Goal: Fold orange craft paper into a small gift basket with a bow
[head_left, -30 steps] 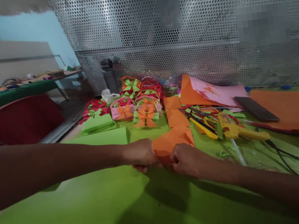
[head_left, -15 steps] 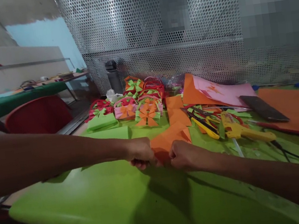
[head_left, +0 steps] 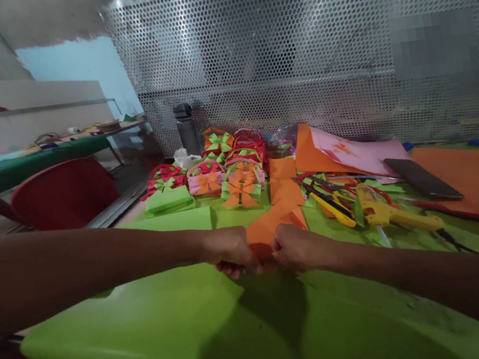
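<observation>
An orange sheet [head_left: 268,229], folded and creased, is held above the near part of the green table [head_left: 162,331]. My left hand [head_left: 234,252] is closed on its left edge, and my right hand [head_left: 295,247] grips its right edge. The knuckles almost meet, and my fingertips are mostly hidden. Just past the hands, another orange piece [head_left: 284,179] lies flat. To the left lie a flat light green sheet [head_left: 183,219] and a folded light green piece [head_left: 168,200].
Small bow-trimmed bags [head_left: 240,185] cluster at the back beside a dark bottle [head_left: 187,130]. Right of my hands lie a yellow cutter [head_left: 334,209], a yellow glue gun [head_left: 385,213] with its cord, a dark phone [head_left: 422,178] and pink sheets [head_left: 359,146]. A perforated metal panel [head_left: 221,40] stands behind.
The camera view has shifted slightly, so the scene sits a little lower. Both hands keep their hold on the orange sheet, with little movement between them.
</observation>
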### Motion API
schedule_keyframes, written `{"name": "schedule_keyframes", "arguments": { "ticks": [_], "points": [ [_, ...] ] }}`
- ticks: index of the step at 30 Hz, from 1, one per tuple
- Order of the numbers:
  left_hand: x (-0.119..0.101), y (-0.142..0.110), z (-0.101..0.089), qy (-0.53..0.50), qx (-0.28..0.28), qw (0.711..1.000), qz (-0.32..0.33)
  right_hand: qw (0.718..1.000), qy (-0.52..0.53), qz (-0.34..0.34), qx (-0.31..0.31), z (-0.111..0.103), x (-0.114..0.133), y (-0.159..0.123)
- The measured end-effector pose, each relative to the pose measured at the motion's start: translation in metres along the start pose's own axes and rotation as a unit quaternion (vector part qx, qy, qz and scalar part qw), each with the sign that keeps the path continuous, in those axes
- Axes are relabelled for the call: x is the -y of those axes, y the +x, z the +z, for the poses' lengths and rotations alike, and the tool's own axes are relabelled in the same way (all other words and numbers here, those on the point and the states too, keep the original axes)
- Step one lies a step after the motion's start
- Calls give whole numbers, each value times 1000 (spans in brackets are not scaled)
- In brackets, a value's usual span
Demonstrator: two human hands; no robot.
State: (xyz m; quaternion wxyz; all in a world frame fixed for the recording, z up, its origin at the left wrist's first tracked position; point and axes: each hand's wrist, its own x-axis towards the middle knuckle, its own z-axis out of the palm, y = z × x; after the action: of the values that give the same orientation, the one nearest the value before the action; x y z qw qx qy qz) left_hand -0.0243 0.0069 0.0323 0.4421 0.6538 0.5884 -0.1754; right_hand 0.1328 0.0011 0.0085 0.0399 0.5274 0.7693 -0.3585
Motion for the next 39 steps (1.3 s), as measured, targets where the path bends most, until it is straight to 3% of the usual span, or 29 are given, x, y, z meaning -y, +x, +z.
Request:
{"name": "schedule_keyframes", "arguments": {
  "ticks": [8,17,31,39],
  "points": [
    [0,9,0,32,50,998,-24,999,-26,30,-14,0,4,-2],
    [0,1,7,-34,0,999,9,998,-51,25,-29,3,1,3],
    [5,-4,4,-11,-30,999,28,998,-57,-11,-37,0,2,-4],
    [29,-4,-1,-11,-53,998,37,997,-56,5,-57,-1,7,-9]
  ]
}}
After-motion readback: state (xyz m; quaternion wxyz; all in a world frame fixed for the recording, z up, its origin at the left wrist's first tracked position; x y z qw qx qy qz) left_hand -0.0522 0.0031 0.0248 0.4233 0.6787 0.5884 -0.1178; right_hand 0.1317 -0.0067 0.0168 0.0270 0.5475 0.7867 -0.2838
